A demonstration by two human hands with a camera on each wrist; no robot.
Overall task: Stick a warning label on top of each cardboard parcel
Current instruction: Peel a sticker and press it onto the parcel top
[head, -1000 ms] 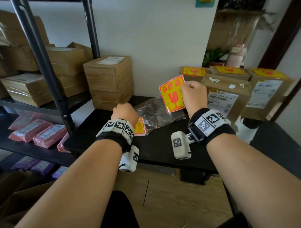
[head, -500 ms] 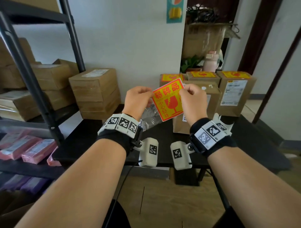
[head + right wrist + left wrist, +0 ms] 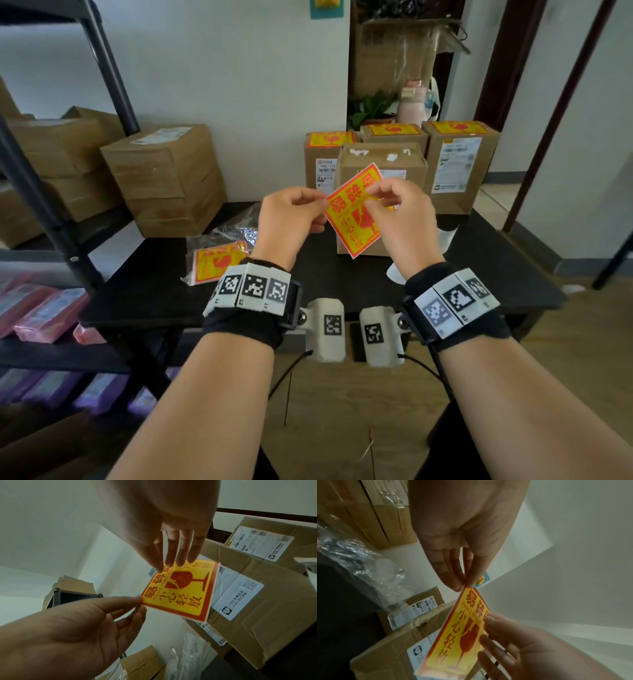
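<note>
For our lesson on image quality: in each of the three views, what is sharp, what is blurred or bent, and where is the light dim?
Head view: evenly lit, the warning label readable, the shelf posts bowed by the wide lens. Left wrist view: dim, the left hand a soft blur up close. Right wrist view: label print crisp, the right hand blurred, the walls splayed.

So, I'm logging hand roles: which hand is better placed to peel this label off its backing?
Right, probably. The right hand pinches the warning label at its upper edge, while the left hand only pinches one corner, steadying it.
</note>
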